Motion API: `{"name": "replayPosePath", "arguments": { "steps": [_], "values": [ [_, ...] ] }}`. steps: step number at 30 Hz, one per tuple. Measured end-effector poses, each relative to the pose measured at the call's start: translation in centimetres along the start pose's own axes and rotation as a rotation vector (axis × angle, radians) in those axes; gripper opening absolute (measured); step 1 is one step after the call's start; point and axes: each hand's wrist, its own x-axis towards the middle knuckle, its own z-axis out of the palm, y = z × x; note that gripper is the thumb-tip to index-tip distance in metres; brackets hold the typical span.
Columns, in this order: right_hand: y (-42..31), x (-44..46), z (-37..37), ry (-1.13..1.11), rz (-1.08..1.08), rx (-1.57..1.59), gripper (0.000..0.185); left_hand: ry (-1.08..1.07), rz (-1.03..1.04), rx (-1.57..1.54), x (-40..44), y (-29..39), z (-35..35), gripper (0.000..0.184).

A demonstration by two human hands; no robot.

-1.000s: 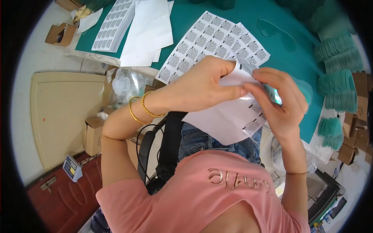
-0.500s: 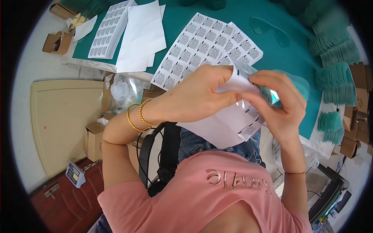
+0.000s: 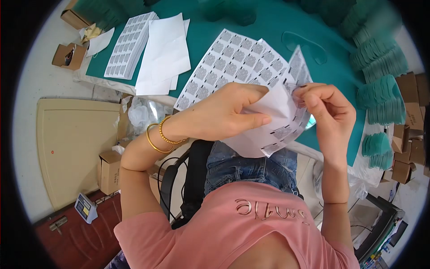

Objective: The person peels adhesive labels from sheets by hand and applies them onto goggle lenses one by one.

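Head view: left hand [image 3: 228, 110] and right hand [image 3: 331, 107] pinch the sheet [image 3: 274, 104], likely light, floppy, easily creased, so we'd hold its edges

Workshop: printed sheets [image 3: 226, 62], green stacks [image 3: 381, 99], cardboard boxes [image 3: 109, 172]

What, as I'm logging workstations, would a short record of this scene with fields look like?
Left hand: holding a white paper sheet with black-printed blocks
Right hand: fingertips at that sheet's right side; exact grip unclear
Surface: green tabletop
Beyond the hands: overlapping white sheets with printed black blocks
Left of those: plain white paper sheets, then a thick stack of printed white sheets
Right side of view: rows of thin green curved pieces
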Motion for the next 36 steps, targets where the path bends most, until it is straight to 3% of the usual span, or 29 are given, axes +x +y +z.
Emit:
{"name": "replayPosePath", "arguments": {
  "steps": [4,9,12,14,15,18,20,22,24,26,29,32,36],
  "values": [
    [0.3,1.4,-2.0,0.006,0.006,0.366,0.017,-0.051,-0.113,-0.149,0.7,0.3,-1.7,0.033],
    [0.3,2.9,-6.0,0.065,0.065,0.592,0.017,-0.125,-0.077,-0.255,3.1,-2.4,-4.5,0.051],
    [0.5,3.1,-7.3,0.119,0.021,0.549,0.017,0.099,-0.112,-0.079,5.1,-5.4,-6.5,0.057],
    [0.5,2.8,-7.6,0.17,0.017,0.496,0.017,0.611,0.169,0.669,5.4,-7.8,-6.3,0.057],
    [0.3,2.6,-7.2,0.22,-0.007,0.393,0.016,0.724,0.271,0.839,5.1,-5.2,-5.4,0.052],
    [0.5,2.1,-5.2,0.319,-0.059,0.166,0.014,0.616,0.253,0.1,3.9,-1.1,-0.5,0.04],
    [0.5,1.8,-2.7,0.401,-0.151,-0.003,0.008,0.457,0.123,-0.355,3.5,1.1,3.5,0.042],
    [1.8,1.4,-0.7,0.397,-0.26,-0.149,0.006,0.464,0.21,-0.645,4.7,0.2,7.3,0.049],
    [2.5,0.8,0.5,0.334,-0.353,-0.452,0.014,0.496,0.213,-0.771,5.6,-0.2,8.9,0.051],
    [2.6,-0.4,0.8,0.195,-0.392,-0.701,0.03,0.535,0.192,-1.161,6.3,-1.0,9.7,0.05],
    [0.3,-1.4,-0.8,0.013,-0.329,-0.843,0.032,0.516,0.148,-1.185,6.3,-1.2,9.5,0.044],
    [-0.5,-1.6,-2.6,0.098,-0.248,-0.75,0.03,0.47,0.09,-1.197,6.2,-1.1,9.5,0.039],
    [-0.9,0.0,-4.2,0.236,-0.109,-0.541,0.031,0.417,0.082,-0.958,6.2,-1.2,9.4,0.037]
  ]
}}
